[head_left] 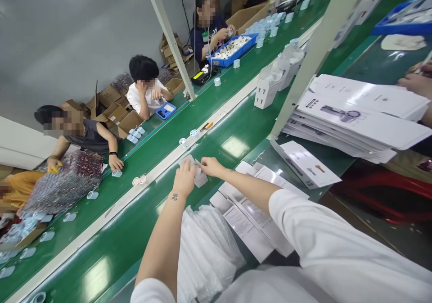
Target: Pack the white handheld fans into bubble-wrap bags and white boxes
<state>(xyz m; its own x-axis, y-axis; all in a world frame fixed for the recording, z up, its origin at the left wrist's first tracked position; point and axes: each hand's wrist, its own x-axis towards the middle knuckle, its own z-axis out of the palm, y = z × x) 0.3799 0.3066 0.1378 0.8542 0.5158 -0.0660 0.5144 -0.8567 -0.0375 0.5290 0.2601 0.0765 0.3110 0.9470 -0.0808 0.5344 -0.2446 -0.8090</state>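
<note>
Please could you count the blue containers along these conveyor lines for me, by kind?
Large blue trays: 2
Small blue case: 1
Total: 3

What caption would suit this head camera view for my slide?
Left hand and right hand handle a small white card over a green conveyor belt beside stacked printed leaflets.
</note>
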